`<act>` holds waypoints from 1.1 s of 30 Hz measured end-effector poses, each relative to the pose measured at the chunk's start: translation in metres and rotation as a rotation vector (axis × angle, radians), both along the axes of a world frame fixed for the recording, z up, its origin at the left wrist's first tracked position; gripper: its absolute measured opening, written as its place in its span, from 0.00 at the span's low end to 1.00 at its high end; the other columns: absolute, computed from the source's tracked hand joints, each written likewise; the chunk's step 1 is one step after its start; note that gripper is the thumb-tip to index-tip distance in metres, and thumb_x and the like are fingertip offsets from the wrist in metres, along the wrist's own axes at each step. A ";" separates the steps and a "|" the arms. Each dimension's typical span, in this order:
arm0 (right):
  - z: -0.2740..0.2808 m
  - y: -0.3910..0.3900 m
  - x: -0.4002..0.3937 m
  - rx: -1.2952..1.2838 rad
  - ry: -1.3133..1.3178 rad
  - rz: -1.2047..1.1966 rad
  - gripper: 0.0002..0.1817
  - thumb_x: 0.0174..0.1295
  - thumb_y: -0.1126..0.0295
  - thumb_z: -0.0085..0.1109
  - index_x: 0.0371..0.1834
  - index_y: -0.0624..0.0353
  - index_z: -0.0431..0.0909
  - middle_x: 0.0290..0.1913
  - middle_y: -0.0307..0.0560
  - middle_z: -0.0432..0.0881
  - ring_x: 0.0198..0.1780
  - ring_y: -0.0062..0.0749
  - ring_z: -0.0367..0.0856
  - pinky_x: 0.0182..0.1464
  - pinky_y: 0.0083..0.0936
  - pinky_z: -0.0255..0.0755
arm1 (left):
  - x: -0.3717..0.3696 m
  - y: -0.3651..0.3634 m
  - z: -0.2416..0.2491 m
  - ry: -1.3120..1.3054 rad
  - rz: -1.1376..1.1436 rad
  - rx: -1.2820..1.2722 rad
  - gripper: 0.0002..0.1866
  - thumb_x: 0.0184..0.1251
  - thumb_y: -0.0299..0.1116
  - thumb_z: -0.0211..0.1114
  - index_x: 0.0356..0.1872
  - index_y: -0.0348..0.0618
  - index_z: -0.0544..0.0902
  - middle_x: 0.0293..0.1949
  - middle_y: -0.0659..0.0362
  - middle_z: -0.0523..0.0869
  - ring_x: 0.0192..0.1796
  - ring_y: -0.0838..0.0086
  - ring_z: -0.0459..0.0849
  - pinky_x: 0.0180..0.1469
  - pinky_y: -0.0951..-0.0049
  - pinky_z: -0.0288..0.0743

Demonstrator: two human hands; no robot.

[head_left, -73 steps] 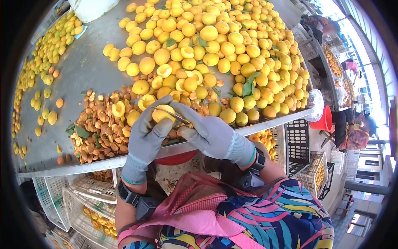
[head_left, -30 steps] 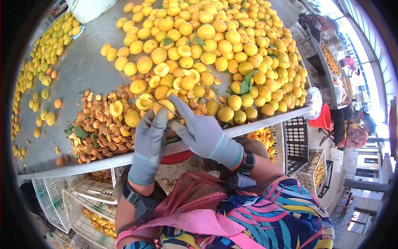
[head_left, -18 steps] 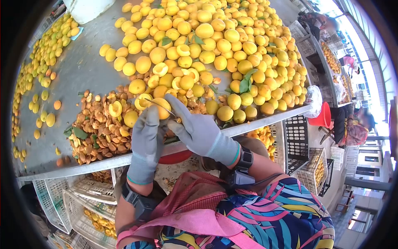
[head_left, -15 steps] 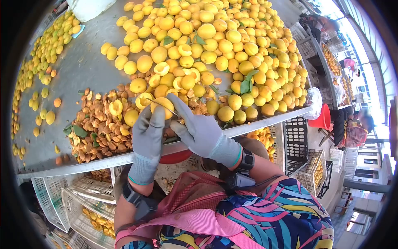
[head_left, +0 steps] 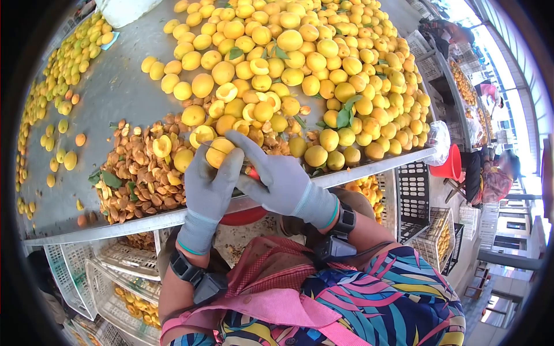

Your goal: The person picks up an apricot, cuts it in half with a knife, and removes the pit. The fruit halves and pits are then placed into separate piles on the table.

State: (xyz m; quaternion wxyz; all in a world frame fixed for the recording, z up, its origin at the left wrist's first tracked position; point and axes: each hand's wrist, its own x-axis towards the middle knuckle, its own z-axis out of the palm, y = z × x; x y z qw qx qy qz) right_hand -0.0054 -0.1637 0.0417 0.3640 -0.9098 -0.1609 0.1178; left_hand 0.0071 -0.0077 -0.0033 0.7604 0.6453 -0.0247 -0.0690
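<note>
My left hand [head_left: 209, 187], in a grey glove, is closed round a yellow apricot [head_left: 220, 152] above the table's near edge. Close against it, my right hand [head_left: 278, 183], gloved too, grips a thin-bladed knife with a red handle [head_left: 253, 172]; most of it is hidden by the fingers. The blade's thin metal shows by the fruit. Just left of the hands lies a heap of brown apricot pits [head_left: 141, 187]. Split apricot halves [head_left: 202, 135] rest beyond the fingers, beside a large pile of whole apricots [head_left: 323, 64].
The metal table [head_left: 115, 109] has a raised rim [head_left: 369, 170] in front of me. Greener fruit [head_left: 69, 63] lies at the far left. Crates [head_left: 124, 259] with fruit stand below. A red bucket [head_left: 447, 163] and a plastic bag [head_left: 438, 141] are at right; other people work farther off.
The apricot has turned and dropped slightly in my left hand, whose fingers now wrap it more. The knife's red handle has come into sight, and less of the blade shows.
</note>
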 end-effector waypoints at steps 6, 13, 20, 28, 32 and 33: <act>-0.012 -0.006 0.006 0.277 0.004 0.088 0.41 0.54 0.66 0.61 0.72 0.48 0.52 0.35 0.57 0.81 0.35 0.54 0.82 0.38 0.39 0.75 | -0.007 -0.005 0.007 0.016 -0.085 -0.091 0.14 0.64 0.30 0.65 0.47 0.34 0.76 0.39 0.60 0.82 0.40 0.81 0.79 0.44 0.80 0.74; -0.020 -0.005 0.011 0.527 -0.008 0.170 0.36 0.51 0.68 0.64 0.65 0.51 0.61 0.45 0.55 0.80 0.43 0.52 0.82 0.45 0.37 0.75 | -0.004 -0.002 0.002 -0.004 -0.166 0.063 0.13 0.61 0.28 0.65 0.45 0.34 0.78 0.37 0.60 0.83 0.39 0.81 0.79 0.44 0.79 0.75; -0.017 -0.017 0.011 0.443 0.150 0.310 0.35 0.47 0.68 0.67 0.60 0.52 0.63 0.52 0.51 0.77 0.46 0.50 0.81 0.49 0.34 0.74 | -0.012 0.001 0.012 -0.166 -0.313 0.028 0.14 0.58 0.25 0.63 0.46 0.37 0.78 0.38 0.60 0.83 0.39 0.78 0.80 0.45 0.77 0.75; -0.026 -0.016 0.010 0.512 0.051 0.435 0.33 0.48 0.68 0.67 0.59 0.53 0.64 0.56 0.50 0.74 0.50 0.48 0.80 0.51 0.34 0.74 | -0.018 0.009 0.004 -0.283 -0.323 0.206 0.13 0.56 0.23 0.63 0.44 0.39 0.79 0.39 0.59 0.83 0.40 0.75 0.81 0.46 0.76 0.74; -0.023 -0.010 0.010 0.494 0.081 0.325 0.32 0.49 0.68 0.66 0.60 0.53 0.64 0.53 0.50 0.75 0.49 0.48 0.80 0.51 0.34 0.74 | -0.015 0.008 0.006 -0.141 -0.341 0.037 0.16 0.58 0.25 0.63 0.48 0.37 0.77 0.40 0.60 0.82 0.41 0.78 0.80 0.46 0.77 0.74; -0.024 -0.010 0.011 0.474 0.067 0.290 0.33 0.49 0.68 0.66 0.61 0.53 0.63 0.52 0.51 0.76 0.49 0.48 0.80 0.51 0.34 0.74 | -0.016 0.007 0.003 -0.042 -0.260 -0.002 0.17 0.60 0.26 0.63 0.50 0.36 0.76 0.41 0.60 0.82 0.42 0.79 0.79 0.47 0.78 0.73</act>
